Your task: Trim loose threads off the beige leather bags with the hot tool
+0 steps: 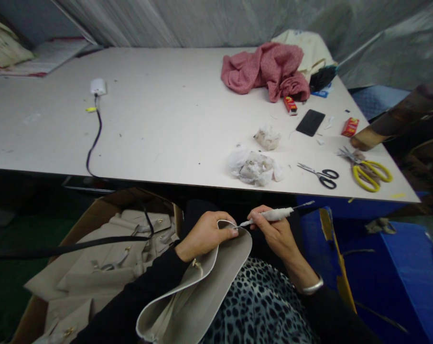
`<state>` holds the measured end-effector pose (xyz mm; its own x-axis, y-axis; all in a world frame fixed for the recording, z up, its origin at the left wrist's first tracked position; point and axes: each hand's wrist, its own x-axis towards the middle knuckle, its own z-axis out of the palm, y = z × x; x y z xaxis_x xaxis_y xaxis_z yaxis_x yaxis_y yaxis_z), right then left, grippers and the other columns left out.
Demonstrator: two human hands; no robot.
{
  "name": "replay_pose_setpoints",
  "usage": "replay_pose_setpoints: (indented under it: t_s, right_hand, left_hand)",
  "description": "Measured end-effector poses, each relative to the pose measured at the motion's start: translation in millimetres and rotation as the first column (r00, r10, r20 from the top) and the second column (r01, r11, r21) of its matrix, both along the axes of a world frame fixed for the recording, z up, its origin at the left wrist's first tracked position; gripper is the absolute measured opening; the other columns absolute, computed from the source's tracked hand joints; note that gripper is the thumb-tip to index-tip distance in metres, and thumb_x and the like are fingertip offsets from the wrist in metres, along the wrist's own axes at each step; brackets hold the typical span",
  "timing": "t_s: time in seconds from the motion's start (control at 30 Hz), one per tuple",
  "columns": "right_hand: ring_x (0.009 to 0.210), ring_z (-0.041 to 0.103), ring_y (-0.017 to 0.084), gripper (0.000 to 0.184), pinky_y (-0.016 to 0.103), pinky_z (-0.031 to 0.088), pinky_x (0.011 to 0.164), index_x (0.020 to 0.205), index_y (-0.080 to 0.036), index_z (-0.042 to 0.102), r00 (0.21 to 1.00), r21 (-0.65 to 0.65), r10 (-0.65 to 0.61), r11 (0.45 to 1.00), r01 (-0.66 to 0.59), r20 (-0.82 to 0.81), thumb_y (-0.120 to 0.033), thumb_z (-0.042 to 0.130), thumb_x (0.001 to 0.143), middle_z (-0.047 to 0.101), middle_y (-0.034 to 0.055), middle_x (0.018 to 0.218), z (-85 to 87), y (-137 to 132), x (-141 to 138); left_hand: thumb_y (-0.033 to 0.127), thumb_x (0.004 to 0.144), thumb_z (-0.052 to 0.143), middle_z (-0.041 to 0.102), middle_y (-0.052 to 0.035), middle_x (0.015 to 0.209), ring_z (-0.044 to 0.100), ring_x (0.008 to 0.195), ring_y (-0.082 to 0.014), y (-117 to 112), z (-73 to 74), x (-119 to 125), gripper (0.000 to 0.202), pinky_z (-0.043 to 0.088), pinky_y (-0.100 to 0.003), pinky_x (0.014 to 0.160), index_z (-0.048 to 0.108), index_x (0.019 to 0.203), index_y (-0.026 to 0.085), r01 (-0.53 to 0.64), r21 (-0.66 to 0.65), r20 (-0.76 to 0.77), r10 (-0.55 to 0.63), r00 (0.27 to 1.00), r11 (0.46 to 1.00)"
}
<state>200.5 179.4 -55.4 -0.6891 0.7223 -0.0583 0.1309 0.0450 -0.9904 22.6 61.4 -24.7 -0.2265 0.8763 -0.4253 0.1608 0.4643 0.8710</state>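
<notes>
My L hand [206, 234] is at lower ctr of the frame, thumb & fingers pinched together on the rim of a beige bag [216, 282]. The bag runs from there down to the bottom edge, tilted, mouth gaping, w/ a small gold-coloured fitting [195, 263] inside near my L wrist. My R hand [274, 234], just right of ctr, is clamped round a tool w/ a white-wrapped handle [278, 214]; its thin tip points left at the bag rim, right beside my L fingertips. Can't tell if tip & rim touch. A thin metal rod sticks out the other end, toward upper right.

Bag & forearms are over my spotted clothing [266, 306], bottom ctr. Lower left: cardboard box [103, 205] w/ more beige pcs [105, 243] piled in it, black strap [76, 247] across them. Lower right: blue container [403, 258].

On the white table [159, 119], right side: black-handled scissors [317, 175], yellow-handled snips [362, 165] nr the corner, crumpled clear plastic [255, 169] w/ smth pale in it. Upper right: pink-red cloth [259, 71]. Upper left: white plug [98, 86] w/ black cord [94, 143].
</notes>
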Motion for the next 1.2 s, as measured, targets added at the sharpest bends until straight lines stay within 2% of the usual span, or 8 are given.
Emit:
replay_pose_setpoints:
  t_s: [0.27,0.53,0.73,0.87,0.97,1.03,1.1,1.2]
  right_hand:
    - [0.065,0.065,0.016,0.034,0.026,0.05,0.062,0.085,-0.02,0.07,0.997,0.061,0.066,0.996,-0.067,0.026,-0.048,0.059,0.099,0.068,0.0012,0.071,5.0,0.5,1.2]
    - [0.066,0.057,0.014,0.031,0.025,0.044,0.062,0.082,-0.02,0.068,0.967,0.174,0.238,0.952,-0.251,0.093,-0.041,0.054,0.101,0.061,-0.0015,0.07,15.2,15.4,-5.5]
    - [0.067,0.054,0.014,0.037,0.025,0.042,0.062,0.076,-0.019,0.065,0.957,0.098,0.287,0.952,-0.289,0.033,-0.044,0.056,0.101,0.059,-0.0008,0.071,3.8,16.5,-10.6]
    - [0.062,0.053,0.014,0.042,0.026,0.043,0.059,0.073,-0.018,0.066,0.979,-0.056,0.153,0.985,-0.161,-0.133,-0.051,0.059,0.098,0.058,0.0001,0.067,-13.8,11.4,-10.8]
    - [0.063,0.058,0.014,0.039,0.026,0.046,0.061,0.076,-0.019,0.069,0.98,-0.053,-0.078,0.996,0.07,-0.182,-0.05,0.061,0.098,0.062,0.0008,0.069,-17.9,16.1,-14.1]
    - [0.066,0.061,0.015,0.033,0.027,0.05,0.065,0.083,-0.019,0.071,0.948,0.01,-0.247,0.967,0.254,-0.201,-0.047,0.062,0.098,0.064,0.0007,0.072,-15.0,25.7,-18.2]
    - [0.069,0.064,0.015,0.028,0.029,0.053,0.069,0.089,-0.02,0.071,0.901,0.107,-0.371,0.91,0.401,-0.226,-0.046,0.063,0.098,0.066,0.0007,0.076,-10.8,38.9,-23.1]
    - [0.074,0.068,0.017,0.027,0.032,0.056,0.074,0.095,-0.019,0.07,0.848,0.237,-0.455,0.823,0.517,-0.27,-0.045,0.064,0.098,0.069,0.0025,0.086,-8.6,59.4,-30.6]
  left_hand:
    - [0.029,0.073,0.076,0.071,-0.0027,0.074,0.06,0.069,-0.0161,-0.9,3.6,3.3,0.017,0.044,-0.026,0.066,0.076,0.08,0.014,-0.022,0.006,0.042,0.022,0.999,1.0]
    - [0.028,0.066,0.078,0.062,0.0011,0.06,0.051,0.058,-0.0125,2.1,-7.7,8.6,0.019,0.037,-0.026,0.058,0.072,0.075,0.012,-0.064,-0.063,0.195,0.075,0.978,0.996]
    - [0.026,0.062,0.079,0.059,0.002,0.057,0.048,0.055,-0.0115,4.6,-15.3,12.0,0.018,0.035,-0.026,0.058,0.07,0.069,0.013,-0.066,-0.094,0.304,0.092,0.948,0.993]
    - [0.028,0.061,0.079,0.061,0.0008,0.058,0.048,0.056,-0.0117,4.8,-19.3,6.3,0.02,0.036,-0.026,0.058,0.071,0.069,0.012,-0.09,-0.082,0.329,0.112,0.938,0.993]
    - [0.028,0.061,0.079,0.06,0.0007,0.058,0.047,0.056,-0.0113,4.4,-21.7,1.5,0.02,0.035,-0.025,0.057,0.071,0.07,0.012,-0.111,-0.086,0.312,0.133,0.941,0.99]
    - [0.028,0.063,0.08,0.06,0.0006,0.06,0.047,0.056,-0.0111,3.0,-23.6,-1.7,0.021,0.035,-0.025,0.057,0.071,0.071,0.012,-0.142,-0.074,0.286,0.157,0.945,0.987]
    - [0.029,0.064,0.081,0.061,0.0002,0.062,0.049,0.058,-0.0114,-0.1,-26.1,-6.1,0.021,0.036,-0.024,0.057,0.071,0.072,0.012,-0.21,-0.048,0.277,0.215,0.936,0.977]
    - [0.032,0.066,0.083,0.063,-0.0005,0.066,0.054,0.06,-0.0124,-8.2,-30.6,-16.3,0.025,0.04,-0.024,0.058,0.07,0.074,0.014,-0.397,-0.005,0.308,0.379,0.873,0.918]
